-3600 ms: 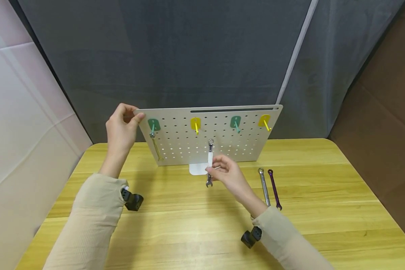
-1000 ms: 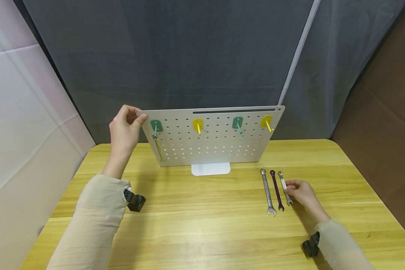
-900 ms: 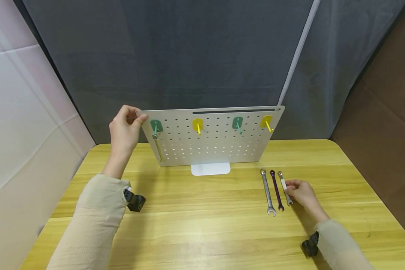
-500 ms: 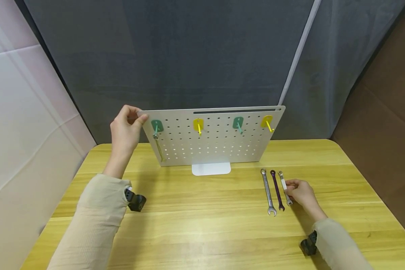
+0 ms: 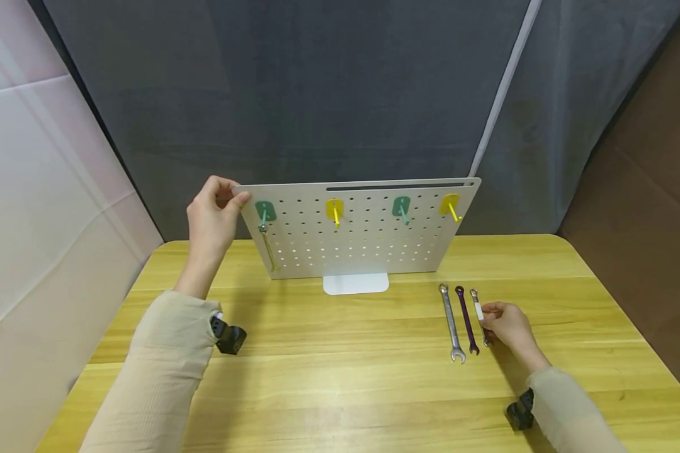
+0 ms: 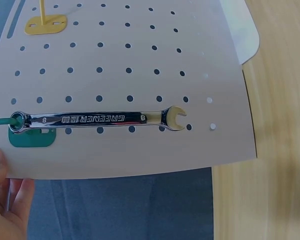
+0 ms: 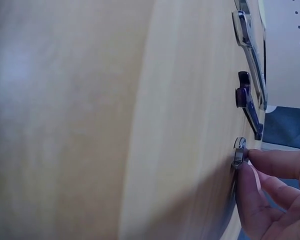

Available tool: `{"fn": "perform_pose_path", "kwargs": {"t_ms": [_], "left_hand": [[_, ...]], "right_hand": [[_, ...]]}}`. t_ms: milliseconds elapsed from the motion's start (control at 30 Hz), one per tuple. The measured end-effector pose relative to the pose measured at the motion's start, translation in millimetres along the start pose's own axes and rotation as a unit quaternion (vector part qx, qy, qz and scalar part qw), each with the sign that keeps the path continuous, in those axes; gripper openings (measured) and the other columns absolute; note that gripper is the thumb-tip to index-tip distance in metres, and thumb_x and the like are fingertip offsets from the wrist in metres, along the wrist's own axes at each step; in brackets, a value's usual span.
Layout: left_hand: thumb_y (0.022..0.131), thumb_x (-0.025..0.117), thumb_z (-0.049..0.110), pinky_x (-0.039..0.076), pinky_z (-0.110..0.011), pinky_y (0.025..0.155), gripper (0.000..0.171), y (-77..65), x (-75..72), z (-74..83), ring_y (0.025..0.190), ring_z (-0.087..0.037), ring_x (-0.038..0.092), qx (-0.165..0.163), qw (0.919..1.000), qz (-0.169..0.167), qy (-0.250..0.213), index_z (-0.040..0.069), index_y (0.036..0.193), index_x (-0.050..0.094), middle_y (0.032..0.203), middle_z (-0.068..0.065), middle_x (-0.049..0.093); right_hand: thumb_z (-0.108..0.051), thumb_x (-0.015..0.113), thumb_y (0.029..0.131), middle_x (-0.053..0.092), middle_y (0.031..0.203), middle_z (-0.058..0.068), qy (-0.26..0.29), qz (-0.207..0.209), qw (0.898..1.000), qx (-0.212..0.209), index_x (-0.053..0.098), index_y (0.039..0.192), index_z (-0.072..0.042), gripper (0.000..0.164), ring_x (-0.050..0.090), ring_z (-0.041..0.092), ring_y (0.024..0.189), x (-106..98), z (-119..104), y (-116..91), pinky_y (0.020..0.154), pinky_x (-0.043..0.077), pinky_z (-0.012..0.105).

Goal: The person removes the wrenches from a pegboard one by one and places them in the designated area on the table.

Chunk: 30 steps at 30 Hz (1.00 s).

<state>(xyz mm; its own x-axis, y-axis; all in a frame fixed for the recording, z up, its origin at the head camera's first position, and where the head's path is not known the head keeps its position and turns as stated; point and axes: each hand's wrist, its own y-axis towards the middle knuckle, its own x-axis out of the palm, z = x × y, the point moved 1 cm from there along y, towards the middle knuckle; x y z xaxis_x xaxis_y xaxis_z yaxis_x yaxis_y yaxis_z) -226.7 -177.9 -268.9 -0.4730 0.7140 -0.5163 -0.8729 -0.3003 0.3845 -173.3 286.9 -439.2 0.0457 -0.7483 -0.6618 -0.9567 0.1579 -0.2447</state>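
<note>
Head view: the left hand (image 5: pixel 211 217) pinches the upper left corner of a pale, perforated flat pegboard (image 5: pixel 351 238). The right hand (image 5: pixel 507 324) pinches a small silver wrench with a white-covered shank (image 5: pixel 478 312) at the wood-grain tabletop (image 5: pixel 328 371), just beside a slim purple metal wrench (image 5: pixel 466 319). A shiny chrome wrench (image 6: pixel 90 119) hangs from the leftmost green hook (image 5: pixel 266 210).

Looks to me like a makeshift recording booth done up as a mini workshop. Wood-grain tabletop (image 5: pixel 328 377) with hangings on three sides: dark grey curtain (image 5: pixel 294 94) past the far edge, white sheet (image 5: pixel 51 176) down the left edge, brown sheet (image 5: pixel 646 176) down the right. Pegboard (image 5: pixel 362 245) and combination wrenches (image 5: pixel 450 324) say workshop; black wrist cameras (image 5: pixel 230 340) say filming.
</note>
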Motion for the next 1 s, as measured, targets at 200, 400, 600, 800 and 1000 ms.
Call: {"fn": "perform_pose_path", "kwargs": {"t_ms": [200,400,600,800,1000], "left_hand": [[0.092,0.061,0.023,0.04,-0.015,0.074,0.028,0.1,-0.6,0.9,0.086,-0.011,0.054,0.0,1.0,0.0,-0.002,0.0,0.108,0.056,0.104,-0.014,0.064],[0.093,0.061,0.023,0.039,-0.015,0.074,0.028,-0.2,-0.7,0.9,0.084,-0.009,0.053,-0.001,1.0,0.0,-0.003,0.0,0.108,0.056,0.104,-0.014,0.064],[0.093,0.061,0.024,0.04,-0.015,0.075,0.029,-0.4,0.0,0.0,0.087,-0.011,0.054,-0.002,1.0,-0.002,-0.007,0.001,0.109,0.056,0.105,-0.013,0.064],[0.092,0.062,0.024,0.04,-0.015,0.074,0.029,-0.3,0.1,-1.2,0.088,-0.013,0.054,-0.004,1.0,-0.001,-0.006,0.001,0.109,0.057,0.106,-0.014,0.064],[0.092,0.063,0.024,0.04,-0.015,0.074,0.03,0.2,-0.4,-1.6,0.087,-0.012,0.052,-0.003,1.0,-0.002,-0.005,0.0,0.109,0.056,0.106,-0.014,0.064]], "right_hand": [[0.003,0.058,0.088,0.064,0.092,0.02,0.011,-0.002,1.0,0.007,0.054,0.121,0.015,0.035,0.06,0.008,0.066,-1,0,0,0.06,0.054,0.023],[-0.007,0.056,0.091,0.065,0.096,0.022,-0.024,0.029,0.999,-0.015,0.058,0.117,0.011,0.032,0.06,0.015,0.072,0,-3,-3,0.061,0.049,0.025],[-0.011,0.055,0.092,0.064,0.102,0.023,-0.014,0.069,0.996,-0.05,0.061,0.117,0.007,0.031,0.054,0.013,0.071,11,-17,-3,0.056,0.043,0.022],[-0.009,0.052,0.093,0.062,0.101,0.019,0.053,0.058,0.993,-0.087,0.061,0.118,0.005,0.029,0.054,0.01,0.072,26,-50,-2,0.059,0.048,0.019],[-0.009,0.055,0.095,0.063,0.103,0.02,0.091,0.041,0.985,-0.138,0.062,0.119,0.003,0.027,0.064,0.027,0.082,46,-93,-3,0.067,0.054,0.025]]}}
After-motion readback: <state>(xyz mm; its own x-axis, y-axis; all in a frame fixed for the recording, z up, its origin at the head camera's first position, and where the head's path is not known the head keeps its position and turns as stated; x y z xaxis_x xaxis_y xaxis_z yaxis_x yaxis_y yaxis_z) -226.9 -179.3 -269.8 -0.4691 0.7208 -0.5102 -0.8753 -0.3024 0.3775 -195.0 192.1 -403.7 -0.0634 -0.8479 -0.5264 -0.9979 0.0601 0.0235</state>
